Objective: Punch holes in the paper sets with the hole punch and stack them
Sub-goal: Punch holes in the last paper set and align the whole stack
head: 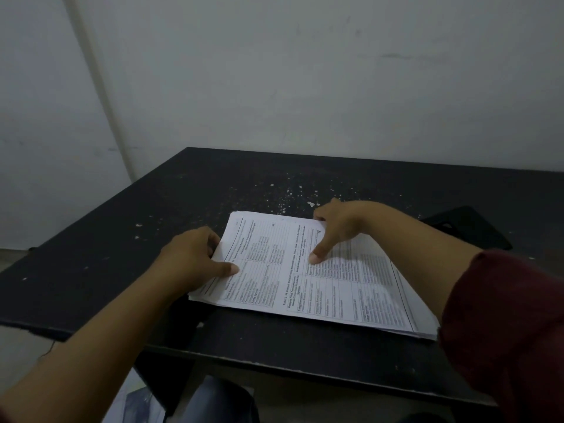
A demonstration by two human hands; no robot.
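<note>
Left fingers [213,242] hidden under paper stack [305,270].

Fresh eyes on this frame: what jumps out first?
The white stack of printed paper, bright against the dark table, sits near the table's front edge at centre. Both bare hands are on it: the left hand grips its left edge, thumb on top, and the right hand holds the far edge with its thumb pressing the top sheet. A dark flat object lies behind the right forearm; what it is cannot be told.

Both arms extend forward, the left hand [195,257] half-closed with thumb lying flat and fingers curled under, the right hand [332,230] palm-down with thumb pressed downward, its forearm emerging from a dark red sleeve [500,325].
</note>
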